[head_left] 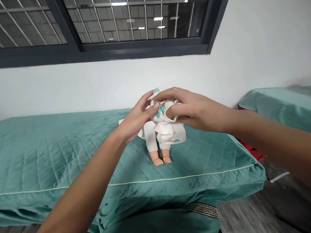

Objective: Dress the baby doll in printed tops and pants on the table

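Note:
A doll (151,140) is upright on the green quilted cover, its bare feet toward me and white trousers on its legs. Bunched around its upper body is a white garment (166,129) with teal prints. My left hand (139,118) grips the garment from the left, thumb pressed on the cloth. From the right, my right hand (187,103) pinches the cloth near the top, fingers curled over it. The doll's head and most of its upper body are hidden by cloth and hands. A bit of white material (121,121) shows behind my left hand.
The green quilted bed cover (57,150) spreads under the doll, with a pale piped front edge. Behind it stands a white wall (93,86) below a dark-framed barred window (142,45). Another green-covered surface (285,103) is at right, with something red (253,152) below.

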A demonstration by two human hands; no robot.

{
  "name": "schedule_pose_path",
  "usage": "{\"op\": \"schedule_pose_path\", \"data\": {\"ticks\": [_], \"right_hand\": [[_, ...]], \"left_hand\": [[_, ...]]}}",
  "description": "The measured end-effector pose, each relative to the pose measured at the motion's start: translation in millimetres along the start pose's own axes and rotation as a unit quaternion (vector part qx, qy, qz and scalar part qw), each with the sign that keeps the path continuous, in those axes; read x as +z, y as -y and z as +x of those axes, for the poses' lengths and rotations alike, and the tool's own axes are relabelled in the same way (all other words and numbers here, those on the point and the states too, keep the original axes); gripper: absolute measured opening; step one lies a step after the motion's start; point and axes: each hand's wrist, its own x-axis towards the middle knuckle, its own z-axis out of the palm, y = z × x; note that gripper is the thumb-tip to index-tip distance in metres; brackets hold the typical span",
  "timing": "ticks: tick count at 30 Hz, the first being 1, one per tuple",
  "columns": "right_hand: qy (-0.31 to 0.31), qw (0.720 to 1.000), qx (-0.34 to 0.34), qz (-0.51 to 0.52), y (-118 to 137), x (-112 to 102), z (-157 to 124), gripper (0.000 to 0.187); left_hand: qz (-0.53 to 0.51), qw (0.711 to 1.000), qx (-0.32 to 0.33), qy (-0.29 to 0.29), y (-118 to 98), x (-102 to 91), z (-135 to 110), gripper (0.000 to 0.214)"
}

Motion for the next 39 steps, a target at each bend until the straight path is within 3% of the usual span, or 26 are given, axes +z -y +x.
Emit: {"op": "schedule_pose_path", "data": {"ticks": [3, 4, 6, 9, 12, 16, 23, 28, 31, 36, 39], "right_hand": [[-0.002, 1.0, 0.005, 0.004, 5, -2, 8, 0.005], [-0.008, 1.0, 0.01, 0.004, 6, -1, 9, 0.007], [-0.036, 0.999, 0.023, 0.002, 5, 3, 11, 0.021], [-0.14, 0.986, 0.079, 0.038, 4, 14, 13, 0.043], [-0.211, 0.953, 0.171, 0.136, 12, 22, 21, 0.045], [-0.164, 0.938, 0.22, 0.211, 28, 13, 39, 0.028], [-0.173, 0.927, 0.197, 0.269, 29, -17, 64, 0.008], [-0.196, 0.87, 0.213, 0.398, 24, -19, 63, 0.016], [-0.203, 0.845, 0.232, 0.437, 22, -11, 58, 0.018], [-0.169, 0.858, 0.217, 0.434, 14, 6, 55, 0.021], [-0.088, 0.878, 0.209, 0.421, 6, 12, 57, 0.031]], "left_hand": [[-0.07, 0.993, -0.049, 0.086, -11, -10.4, 2, 0.033], [-0.08, 0.992, -0.056, 0.08, -15, -13.6, 2, 0.031], [-0.085, 0.995, -0.055, 0.023, -21, -19.5, 4, 0.026], [-0.091, 0.994, -0.032, -0.059, -33, -26.2, 7, 0.019], [-0.112, 0.99, 0.018, -0.085, -47, -28.3, 9, 0.015], [-0.122, 0.985, 0.08, -0.09, -67, -32.6, 11, 0.019], [-0.037, 0.997, 0.06, -0.024, -85, -64.4, 9, 0.024], [0.038, 0.998, 0.005, 0.05, -91, -89.4, 4, 0.029], [0.015, 0.996, -0.011, 0.083, -92, -95.2, 0, 0.026], [-0.082, 0.993, -0.006, 0.087, -85, -84.7, -5, 0.023], [-0.118, 0.991, 0.007, 0.062, -76, -73.9, -2, 0.03]]}}
